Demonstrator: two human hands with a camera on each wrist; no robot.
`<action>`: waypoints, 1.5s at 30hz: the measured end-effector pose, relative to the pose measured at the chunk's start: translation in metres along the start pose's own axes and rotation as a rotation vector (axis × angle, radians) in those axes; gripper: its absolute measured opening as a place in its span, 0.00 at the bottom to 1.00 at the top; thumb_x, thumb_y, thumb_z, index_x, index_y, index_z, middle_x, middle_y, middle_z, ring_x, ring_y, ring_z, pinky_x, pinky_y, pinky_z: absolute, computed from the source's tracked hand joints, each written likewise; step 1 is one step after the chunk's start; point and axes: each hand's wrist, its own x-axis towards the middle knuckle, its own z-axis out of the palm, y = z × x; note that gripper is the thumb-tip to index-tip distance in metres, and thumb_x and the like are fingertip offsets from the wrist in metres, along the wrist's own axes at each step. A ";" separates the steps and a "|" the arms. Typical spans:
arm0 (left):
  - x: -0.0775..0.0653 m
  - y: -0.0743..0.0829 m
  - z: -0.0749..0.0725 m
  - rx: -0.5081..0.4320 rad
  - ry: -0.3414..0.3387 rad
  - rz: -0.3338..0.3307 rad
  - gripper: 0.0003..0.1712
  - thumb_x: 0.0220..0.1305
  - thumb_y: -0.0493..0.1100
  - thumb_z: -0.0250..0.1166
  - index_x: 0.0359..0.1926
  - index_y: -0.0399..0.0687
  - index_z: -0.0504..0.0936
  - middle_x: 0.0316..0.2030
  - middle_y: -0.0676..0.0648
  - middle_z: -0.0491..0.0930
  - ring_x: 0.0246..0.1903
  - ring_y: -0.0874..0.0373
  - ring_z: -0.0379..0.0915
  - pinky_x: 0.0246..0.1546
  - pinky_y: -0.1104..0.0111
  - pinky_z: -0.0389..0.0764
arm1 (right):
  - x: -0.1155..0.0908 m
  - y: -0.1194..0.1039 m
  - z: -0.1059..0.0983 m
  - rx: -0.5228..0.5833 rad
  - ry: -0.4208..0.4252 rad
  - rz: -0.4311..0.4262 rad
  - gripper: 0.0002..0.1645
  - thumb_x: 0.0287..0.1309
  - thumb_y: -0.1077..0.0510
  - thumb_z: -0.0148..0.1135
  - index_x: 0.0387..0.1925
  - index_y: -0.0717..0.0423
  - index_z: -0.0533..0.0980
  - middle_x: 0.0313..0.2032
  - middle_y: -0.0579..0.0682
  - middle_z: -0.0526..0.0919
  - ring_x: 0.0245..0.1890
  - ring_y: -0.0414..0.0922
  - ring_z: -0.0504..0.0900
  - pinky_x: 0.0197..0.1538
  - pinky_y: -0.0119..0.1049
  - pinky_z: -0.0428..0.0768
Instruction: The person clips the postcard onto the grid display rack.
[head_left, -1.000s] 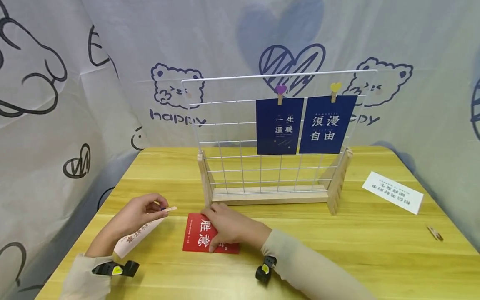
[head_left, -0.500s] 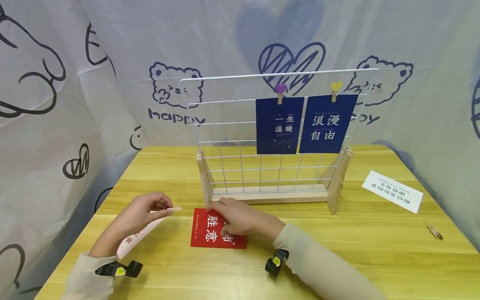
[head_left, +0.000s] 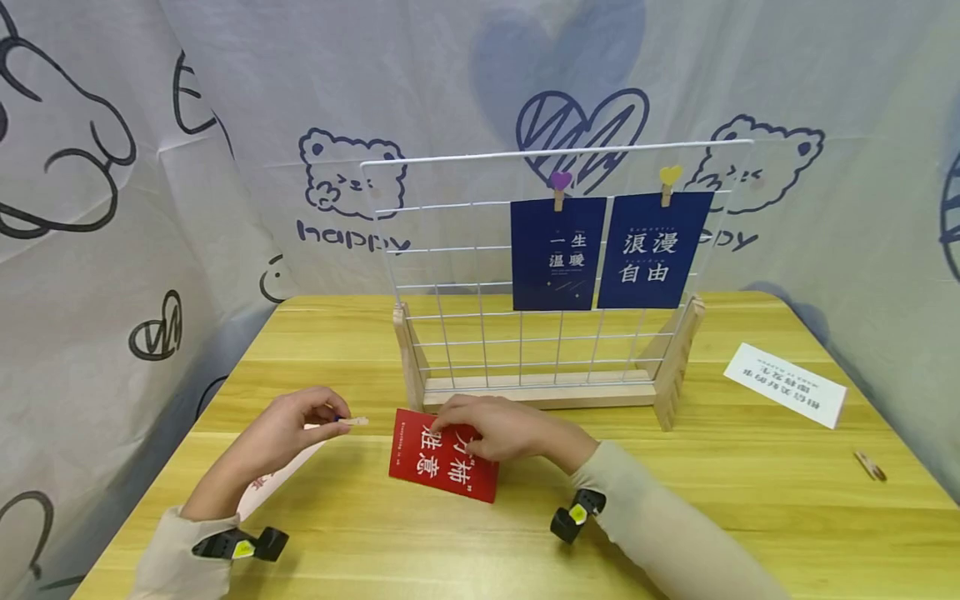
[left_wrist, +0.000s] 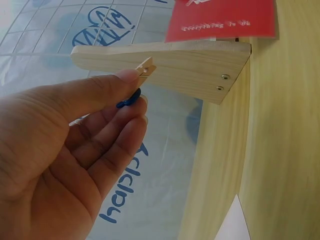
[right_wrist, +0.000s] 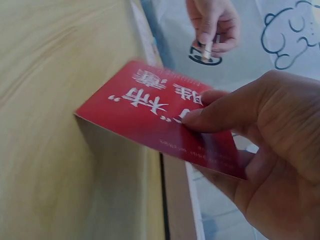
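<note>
Over the near part of a wooden table [head_left: 450, 558], a small wooden clip [head_left: 358, 421] is pinched between thumb and fingers of a person's left hand [head_left: 288, 429], its blue end inward, its bare tip outward. Farther right, a red card [head_left: 442, 479] is gripped by the right hand [head_left: 495, 427], thumb on the printed face, fingers behind; it is tilted, and whether a corner touches the table cannot be told.

The step in hand seems to be picking up this card. It is best held lightly near one edge, so that it is not bent and the opposite edge is left free; the clip is best kept by its blue end, tip uncovered.

Counted from near to far: one pale card [head_left: 272, 485], partly hidden below the left hand; one red card; one held clip; one loose clip [head_left: 870, 467] at far right; one white card [head_left: 786, 385] lying beyond it; one wire rack [head_left: 540, 400] on a wooden base; on it, two dark blue cards [head_left: 558, 267], hung by two heart-topped clips [head_left: 561, 179], purple and yellow.
</note>
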 end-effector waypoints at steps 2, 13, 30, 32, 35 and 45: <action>0.000 0.000 0.000 0.002 0.003 0.006 0.05 0.62 0.40 0.69 0.38 0.52 0.80 0.34 0.57 0.80 0.35 0.63 0.78 0.39 0.66 0.81 | -0.003 0.000 -0.003 0.056 0.011 0.030 0.30 0.60 0.66 0.62 0.64 0.48 0.71 0.57 0.46 0.77 0.53 0.40 0.75 0.58 0.35 0.74; 0.003 0.012 -0.005 0.003 0.118 0.084 0.09 0.61 0.37 0.69 0.36 0.58 0.82 0.35 0.59 0.80 0.35 0.64 0.79 0.39 0.67 0.81 | -0.017 0.007 -0.010 0.206 0.283 0.117 0.16 0.56 0.57 0.71 0.43 0.49 0.74 0.32 0.40 0.84 0.32 0.36 0.80 0.37 0.33 0.79; 0.016 0.038 -0.012 -0.143 0.249 0.128 0.09 0.60 0.34 0.69 0.41 0.47 0.83 0.37 0.51 0.82 0.33 0.60 0.81 0.35 0.74 0.81 | -0.026 0.015 -0.025 0.432 0.577 0.178 0.21 0.54 0.57 0.73 0.47 0.53 0.73 0.28 0.44 0.85 0.26 0.41 0.79 0.31 0.36 0.73; 0.018 0.041 -0.012 -0.140 0.253 0.137 0.08 0.59 0.34 0.70 0.40 0.47 0.83 0.39 0.51 0.82 0.35 0.61 0.81 0.36 0.74 0.82 | -0.027 0.015 -0.027 0.466 0.590 0.190 0.23 0.55 0.58 0.73 0.49 0.53 0.71 0.26 0.45 0.84 0.24 0.42 0.78 0.30 0.35 0.75; 0.020 0.047 -0.012 -0.134 0.262 0.142 0.10 0.60 0.34 0.69 0.43 0.46 0.83 0.40 0.51 0.82 0.34 0.61 0.81 0.36 0.74 0.81 | -0.027 0.015 -0.029 0.523 0.597 0.205 0.25 0.56 0.59 0.71 0.50 0.53 0.67 0.23 0.48 0.83 0.23 0.44 0.79 0.30 0.36 0.80; 0.028 0.061 -0.015 -0.124 0.281 0.158 0.10 0.59 0.34 0.70 0.42 0.46 0.85 0.39 0.51 0.83 0.32 0.62 0.80 0.34 0.74 0.82 | -0.028 0.013 -0.037 0.549 0.816 0.154 0.24 0.57 0.58 0.70 0.41 0.55 0.61 0.24 0.54 0.83 0.23 0.47 0.81 0.28 0.34 0.82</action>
